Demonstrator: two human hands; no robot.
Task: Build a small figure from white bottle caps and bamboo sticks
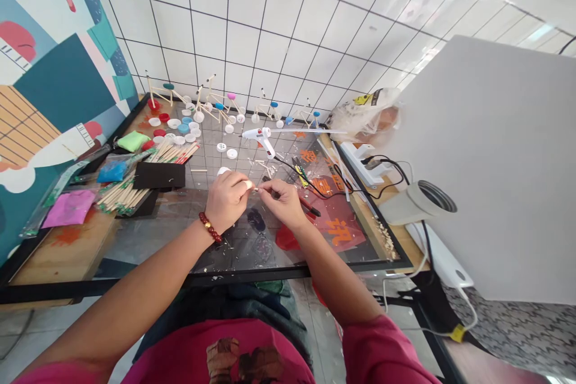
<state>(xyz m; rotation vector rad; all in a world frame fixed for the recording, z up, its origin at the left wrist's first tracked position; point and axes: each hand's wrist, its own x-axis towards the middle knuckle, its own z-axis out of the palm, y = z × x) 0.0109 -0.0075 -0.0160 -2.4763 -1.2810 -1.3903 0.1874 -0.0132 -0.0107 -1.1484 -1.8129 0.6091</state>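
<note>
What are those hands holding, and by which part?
A tiny pale piece appears pinched between the left hand and right hand; which part each grips is too small to tell.

- Looked out from the person's head, forward and steeply down onto the table [153, 246].
- Hung near enough above to set the left hand [227, 195] and the right hand [285, 203] around the middle of the frame, with both forearms [148, 286] running up from the lower part.
- Caught the pink shirt [173, 351] from above, at bottom centre.
- Faced the tiled wall [270, 12] across the top somewhat askew, with tile rows dropping towards the right.
- Spread wide enough to include the patterned panel [58, 63] at far left and the pale grey panel [490, 162] at far right.
</note>
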